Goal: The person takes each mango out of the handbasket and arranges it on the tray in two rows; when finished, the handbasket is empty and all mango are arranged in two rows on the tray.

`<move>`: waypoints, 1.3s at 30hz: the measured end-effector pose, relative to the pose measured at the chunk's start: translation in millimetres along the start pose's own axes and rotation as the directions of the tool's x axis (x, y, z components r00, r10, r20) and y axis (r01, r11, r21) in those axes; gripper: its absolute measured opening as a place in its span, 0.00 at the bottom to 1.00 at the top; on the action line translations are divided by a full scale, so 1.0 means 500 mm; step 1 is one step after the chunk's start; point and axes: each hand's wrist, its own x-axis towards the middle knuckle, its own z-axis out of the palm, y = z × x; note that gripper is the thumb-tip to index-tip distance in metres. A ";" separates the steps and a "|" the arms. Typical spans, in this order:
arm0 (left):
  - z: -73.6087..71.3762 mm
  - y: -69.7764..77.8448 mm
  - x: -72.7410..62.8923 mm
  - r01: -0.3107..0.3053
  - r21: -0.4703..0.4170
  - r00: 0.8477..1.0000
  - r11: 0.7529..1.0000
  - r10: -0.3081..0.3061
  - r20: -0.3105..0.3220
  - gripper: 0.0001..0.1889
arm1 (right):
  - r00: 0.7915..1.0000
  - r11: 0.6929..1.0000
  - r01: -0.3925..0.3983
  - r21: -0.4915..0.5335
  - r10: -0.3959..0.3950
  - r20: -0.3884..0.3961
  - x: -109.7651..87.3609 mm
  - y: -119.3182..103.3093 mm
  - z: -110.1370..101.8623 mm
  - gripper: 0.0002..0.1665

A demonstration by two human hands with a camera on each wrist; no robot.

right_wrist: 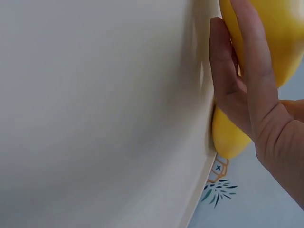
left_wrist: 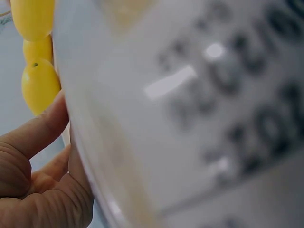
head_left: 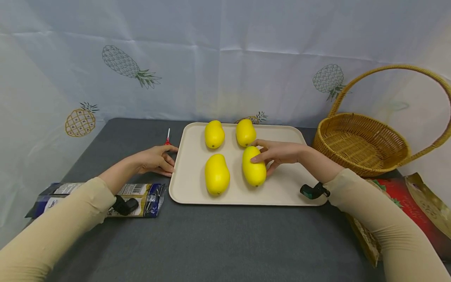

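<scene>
A beige tray (head_left: 278, 196) bears several yellow mangoes, a left one (head_left: 214, 134) and a right one (head_left: 245, 132) at the back, another (head_left: 217, 174) at front left. My right hand (head_left: 278, 152) holds the front right mango (head_left: 254, 166), thumb on its top and fingers along its far right side. In the right wrist view this mango (right_wrist: 273, 38) rests against the fingers (right_wrist: 256, 61). At the tray's left edge, my left hand (head_left: 154, 159) touches the rim with loosely bent fingers. The left wrist view shows that hand (left_wrist: 42, 175) partly hidden by a blurred package.
A wicker basket (head_left: 401, 147) with a tall handle stands at the back right. Below it lies a red and gold bag (head_left: 405, 199). A blue and white package (head_left: 141, 190) lies under the left forearm. A small red-handled tool (head_left: 168, 138) is beyond the left hand.
</scene>
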 end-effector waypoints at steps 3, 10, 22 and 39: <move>0.000 0.000 0.001 -0.002 -0.002 1.000 1.000 0.002 0.002 0.44 | 1.000 1.000 -0.014 -0.005 0.014 -0.005 0.003 0.000 0.003 0.45; -0.002 0.002 0.001 -0.005 -0.002 1.000 1.000 0.005 0.004 0.44 | 1.000 0.999 -0.025 -0.045 0.024 -0.015 0.008 0.003 0.012 0.41; 0.000 0.000 0.003 -0.002 0.007 1.000 1.000 0.002 -0.007 0.45 | 0.994 0.987 -0.079 -0.141 0.066 -0.090 0.013 -0.004 0.030 0.41; 0.003 0.002 -0.001 -0.012 0.008 1.000 1.000 0.012 0.005 0.46 | 0.991 0.987 -0.090 -0.133 0.076 -0.109 0.005 0.000 0.031 0.41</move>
